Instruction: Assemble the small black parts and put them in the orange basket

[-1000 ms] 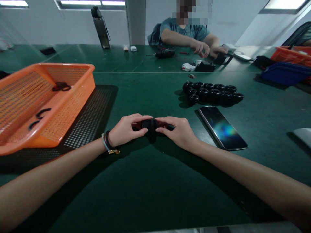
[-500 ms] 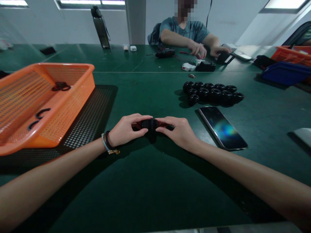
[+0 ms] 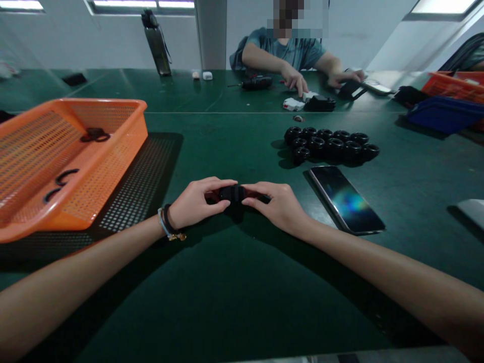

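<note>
Between my two hands, just above the green table, is a small black part [image 3: 233, 193] whose exact kind I cannot make out. My left hand [image 3: 200, 199] grips its left end between thumb and fingers. From the other side, my right hand [image 3: 278, 201] pinches its right end. The fingertips cover much of the part. To the left, an orange plastic basket [image 3: 124, 146] holds a few black rings [image 3: 67, 176], some of them curved like open hoops. Beyond my right hand several glossy black round parts [image 3: 335, 146] with holes stand grouped together.
A smartphone [image 3: 346, 199] lies right of my right hand. Across the table a person [image 3: 287, 55] handles black and white parts [image 3: 319, 103], near a power drill [image 3: 257, 82]. A bottle [image 3: 157, 48] stands at the back; a blue bin [image 3: 446, 113] sits far right.
My hands and the black part stay practically where they were. Across the table, the other person's hand has moved slightly left and down, its fingers now reaching to the small white part.
</note>
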`<action>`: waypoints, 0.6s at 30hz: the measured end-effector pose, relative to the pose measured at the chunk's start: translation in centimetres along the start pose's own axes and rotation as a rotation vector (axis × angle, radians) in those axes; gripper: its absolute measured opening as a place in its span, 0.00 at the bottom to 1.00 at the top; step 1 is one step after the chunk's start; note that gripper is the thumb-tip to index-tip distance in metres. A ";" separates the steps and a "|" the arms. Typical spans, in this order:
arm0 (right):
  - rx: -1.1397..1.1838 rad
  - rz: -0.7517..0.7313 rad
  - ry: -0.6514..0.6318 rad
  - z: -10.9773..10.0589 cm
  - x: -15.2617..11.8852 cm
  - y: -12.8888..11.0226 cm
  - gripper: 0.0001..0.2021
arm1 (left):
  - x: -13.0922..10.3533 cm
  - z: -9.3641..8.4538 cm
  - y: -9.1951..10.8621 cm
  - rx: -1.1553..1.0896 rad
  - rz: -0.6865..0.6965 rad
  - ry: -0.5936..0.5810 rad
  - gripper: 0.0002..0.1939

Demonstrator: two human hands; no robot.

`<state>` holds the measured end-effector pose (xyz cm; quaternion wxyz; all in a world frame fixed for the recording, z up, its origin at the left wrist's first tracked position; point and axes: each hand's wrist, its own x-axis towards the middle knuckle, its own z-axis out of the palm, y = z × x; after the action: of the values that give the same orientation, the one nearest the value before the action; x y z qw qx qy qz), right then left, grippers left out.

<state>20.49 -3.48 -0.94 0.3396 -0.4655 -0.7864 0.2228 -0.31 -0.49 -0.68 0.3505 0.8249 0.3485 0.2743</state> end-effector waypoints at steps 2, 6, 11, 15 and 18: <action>0.004 0.000 0.003 0.0 0.0 0.0 0.12 | 0.0 0.0 0.0 0.003 0.001 0.001 0.21; 0.019 -0.020 0.015 0.1 -0.1 0.0 0.12 | 0.1 -0.1 0.1 0.014 -0.006 0.000 0.21; 0.035 -0.041 0.003 0.1 -0.2 0.1 0.14 | 0.0 -0.1 0.1 -0.007 -0.005 0.007 0.20; 0.078 -0.001 0.024 0.3 -0.2 0.3 0.17 | 0.0 -0.1 0.1 0.012 -0.005 0.007 0.20; 0.137 0.016 0.021 0.4 -0.2 0.3 0.17 | 0.0 -0.1 0.2 0.009 -0.003 0.001 0.20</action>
<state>20.43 -3.50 -1.50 0.3771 -0.4500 -0.7618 0.2737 -0.32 -0.56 -0.48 0.3473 0.8257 0.3512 0.2725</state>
